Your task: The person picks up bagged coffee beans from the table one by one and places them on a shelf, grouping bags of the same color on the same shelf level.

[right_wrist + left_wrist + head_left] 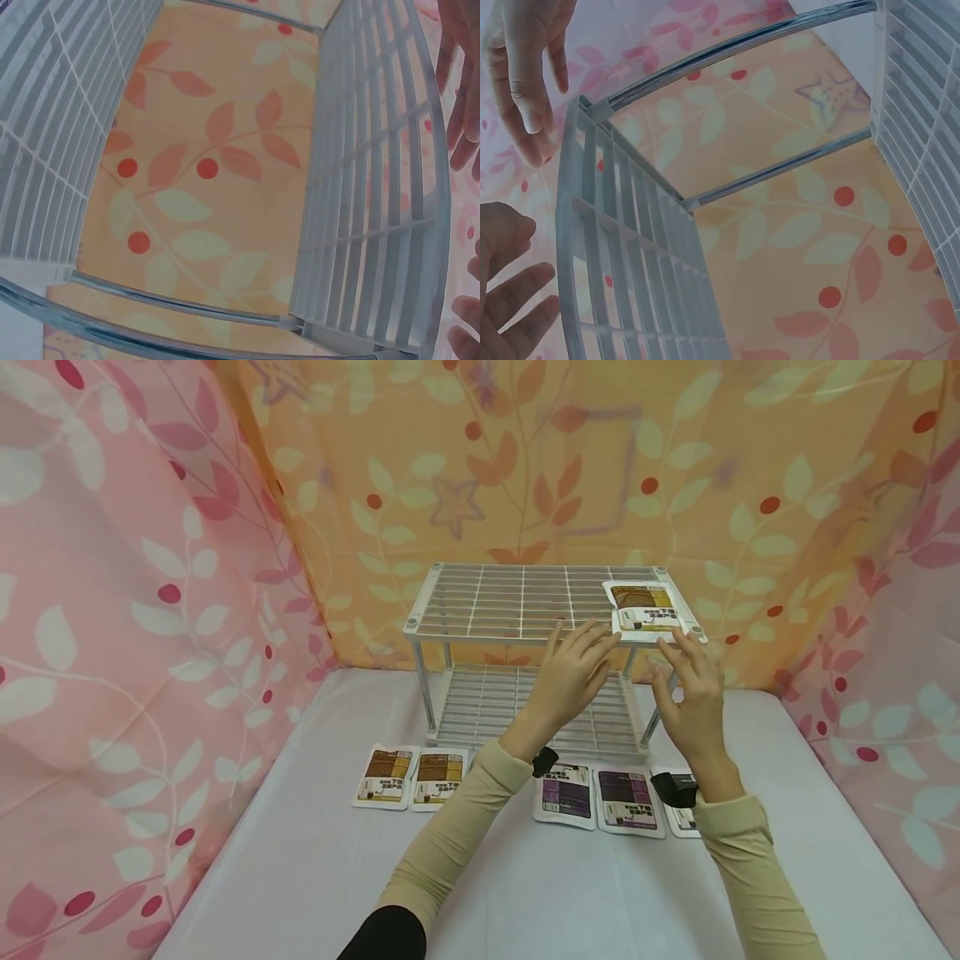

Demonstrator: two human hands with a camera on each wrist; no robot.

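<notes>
A white pouch with a brown and yellow label [645, 608] lies flat at the right end of the white wire rack's top shelf [495, 602]. My left hand [573, 672] is in front of that shelf, fingers extended toward the pouch's left front corner. My right hand [693, 693] is by the front right corner, its fingers loosely bent near the pouch's front edge. Whether any fingertip touches the pouch, I cannot tell. Both wrist views look between the two shelves; fingers of the left hand [514, 292] and right hand [529, 67] show beyond the top shelf.
Two brown-labelled pouches [386, 775] lie on the white table left of my left sleeve. Pouches with purple labels [630, 802] lie before the rack, one partly behind my right wrist. The rack's lower shelf [480, 710] stands on the table; patterned curtains surround it.
</notes>
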